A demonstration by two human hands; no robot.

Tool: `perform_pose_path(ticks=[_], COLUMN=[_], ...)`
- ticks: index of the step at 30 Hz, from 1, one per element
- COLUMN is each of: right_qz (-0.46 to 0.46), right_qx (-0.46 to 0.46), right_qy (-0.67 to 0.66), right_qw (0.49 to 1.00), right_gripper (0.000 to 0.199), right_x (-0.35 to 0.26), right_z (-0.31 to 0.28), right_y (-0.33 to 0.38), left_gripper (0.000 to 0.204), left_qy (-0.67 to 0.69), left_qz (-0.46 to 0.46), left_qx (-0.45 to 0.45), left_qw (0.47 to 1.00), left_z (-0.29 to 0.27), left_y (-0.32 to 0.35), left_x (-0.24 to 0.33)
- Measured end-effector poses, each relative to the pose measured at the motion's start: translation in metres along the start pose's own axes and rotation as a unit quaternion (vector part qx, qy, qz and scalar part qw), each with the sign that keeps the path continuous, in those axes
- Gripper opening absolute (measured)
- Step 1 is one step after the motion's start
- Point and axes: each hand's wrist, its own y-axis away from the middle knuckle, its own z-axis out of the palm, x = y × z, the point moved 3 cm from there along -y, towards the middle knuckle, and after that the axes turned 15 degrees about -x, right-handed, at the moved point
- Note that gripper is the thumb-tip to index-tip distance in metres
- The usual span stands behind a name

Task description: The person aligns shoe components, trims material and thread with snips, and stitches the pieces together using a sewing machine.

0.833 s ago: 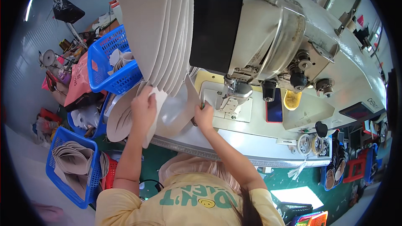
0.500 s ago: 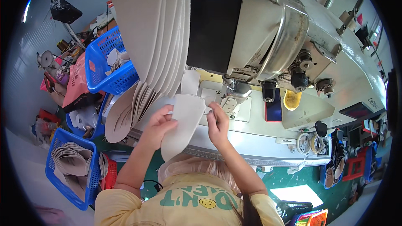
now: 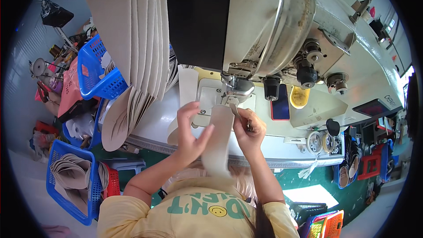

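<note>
Beige, elongated flat piece with rounded lower end, partly blurred, hanging between the two hands; its upper right edge appears pinched between the thumb and forefinger of the right hand, against whose palm sits a small dark metallic object, largely hidden. The left hand has spread, unclenched fingers, thumb at the piece's left edge, contact indeterminable. Beyond the fingertips stands a cream-white metal sewing machine.
</note>
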Motion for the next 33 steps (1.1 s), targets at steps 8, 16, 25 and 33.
perform_pose_path(ticks=[8, 16, 25, 33], right_qz=[0.031, 0.124, 0.182, 0.111], right_qx=[-0.017, -0.19, -0.307, -0.314], right_qy=[-0.085, -0.004, -0.105, 0.156], right_qw=[0.996, 0.974, 0.928, 0.93], right_gripper=[0.018, 0.016, 0.01, 0.018], right_x=[-0.003, 0.019, 0.021, -0.001], right_z=[-0.008, -0.04, -0.043, -0.041], right_y=[-0.004, -0.013, -0.025, -0.035], left_gripper=[0.029, 0.016, 0.019, 0.013], left_qy=[0.127, 0.174, 0.321, 0.205], left_qz=[0.037, -0.145, -0.248, -0.21], left_qx=[-0.029, -0.184, -0.238, -0.224], left_qw=[0.991, 0.956, 0.883, 0.929], left_z=[0.033, 0.004, 0.008, 0.008], left_y=[-0.029, -0.047, -0.058, -0.056], left_x=[0.014, -0.005, -0.011, -0.01])
